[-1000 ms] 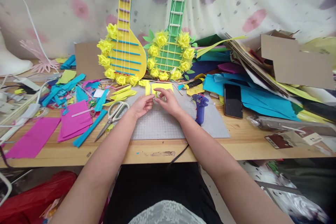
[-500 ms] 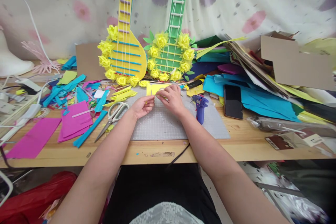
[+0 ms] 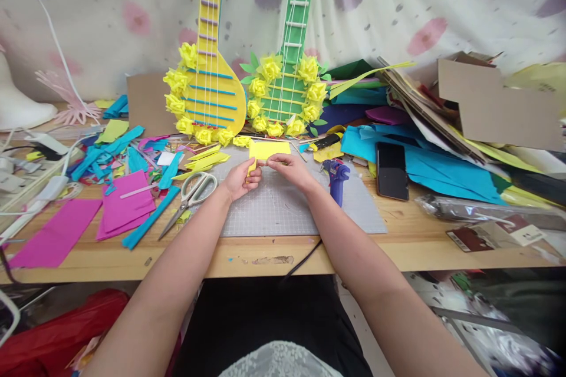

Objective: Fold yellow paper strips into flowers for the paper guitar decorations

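Note:
My left hand (image 3: 241, 181) is closed on a small strip of yellow crepe paper (image 3: 252, 167), which stands up between thumb and fingers. Its fingertips meet those of my right hand (image 3: 289, 169), whose fingers lie together in a pinch; whatever is between them is too small to make out. Just beyond both hands lies a yellow paper rectangle (image 3: 270, 149) on the grey cutting mat (image 3: 274, 212). A blue glue gun (image 3: 336, 182) stands on the mat to the right of my right hand. Scissors (image 3: 190, 197) with pale handles lie to the left of my left wrist.
Behind stand a yellow paper guitar (image 3: 216, 91) and a green paper guitar (image 3: 289, 91), both trimmed with yellow paper roses. Pink sheets (image 3: 128, 203) and blue scraps cover the left side. A phone (image 3: 392, 171) lies on blue paper (image 3: 442, 159) at right, near stacked cardboard (image 3: 495, 100).
My right hand has lowered and shifted slightly, its fingers flatter, uncovering more of the yellow rectangle. The upright yellow strip above my left hand now sits lower, against its fingers.

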Available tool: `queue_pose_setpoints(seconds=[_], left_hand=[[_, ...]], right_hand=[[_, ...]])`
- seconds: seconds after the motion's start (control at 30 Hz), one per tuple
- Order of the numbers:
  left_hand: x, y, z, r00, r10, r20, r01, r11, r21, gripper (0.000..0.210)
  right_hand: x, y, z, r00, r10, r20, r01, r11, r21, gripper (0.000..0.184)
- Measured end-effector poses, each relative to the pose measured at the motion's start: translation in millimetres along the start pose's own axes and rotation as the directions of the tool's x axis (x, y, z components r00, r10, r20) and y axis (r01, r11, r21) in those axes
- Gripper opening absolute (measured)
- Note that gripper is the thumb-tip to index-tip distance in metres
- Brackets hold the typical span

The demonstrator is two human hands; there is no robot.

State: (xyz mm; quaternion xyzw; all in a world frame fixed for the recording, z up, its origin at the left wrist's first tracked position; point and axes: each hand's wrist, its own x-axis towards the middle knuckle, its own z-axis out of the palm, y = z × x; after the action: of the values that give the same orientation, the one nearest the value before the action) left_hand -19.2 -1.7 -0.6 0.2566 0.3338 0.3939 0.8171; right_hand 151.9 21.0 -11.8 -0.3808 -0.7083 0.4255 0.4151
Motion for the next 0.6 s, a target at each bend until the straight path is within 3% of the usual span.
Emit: queue_pose_setpoints(seconds=[0.2,0.43,0.6], left_hand=[[0.2,-3.0,3.3,0.998,0.054,0.043,-0.056,0.997,0.052,0.03],[0.5,-6.2,9.6,0.99,0.088,0.109,-0.098,0.991,0.089,0.056],[1.2,-6.9,9.0,0.988,0.076,0.133,-0.088,0.993,0.084,0.049]], right_hand=[[-0.5,-1.3,7.5,0.999,0.053,-0.003,-0.052,0.99,0.134,0.028],[3.1,7.9,21.5,0.995,0.074,-0.059,-0.06,0.975,0.214,0.028],[3.6,8.5,22.8,0.992,0.093,-0.081,-0.076,0.978,0.193,0.024]])
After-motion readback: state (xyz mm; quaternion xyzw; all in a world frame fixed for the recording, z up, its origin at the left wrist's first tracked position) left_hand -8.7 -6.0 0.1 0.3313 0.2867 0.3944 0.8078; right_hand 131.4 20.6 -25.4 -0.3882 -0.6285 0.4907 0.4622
